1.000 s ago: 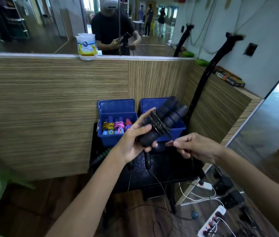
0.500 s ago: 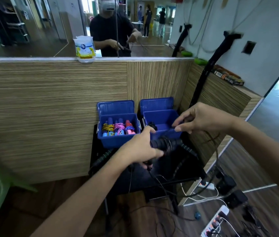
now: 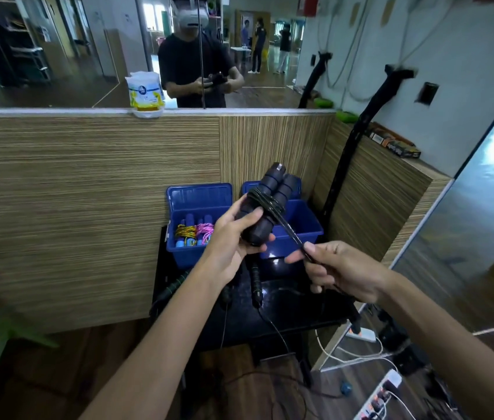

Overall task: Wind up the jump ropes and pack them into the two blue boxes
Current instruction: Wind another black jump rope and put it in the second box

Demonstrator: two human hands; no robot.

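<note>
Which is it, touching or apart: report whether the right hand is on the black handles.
Apart. The head view shows the right hand pinching only the black cord, with clear space between it and the black handles gripped by the left hand.

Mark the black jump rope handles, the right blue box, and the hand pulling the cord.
black jump rope handles (image 3: 270, 201), head view, wrapped middle of the pair
right blue box (image 3: 303, 225), head view, inner wall
right hand (image 3: 339, 271), head view, back of hand

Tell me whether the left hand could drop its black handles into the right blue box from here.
Probably yes: the left hand holds the black handles just in front of the right blue box, which stands open.
</note>
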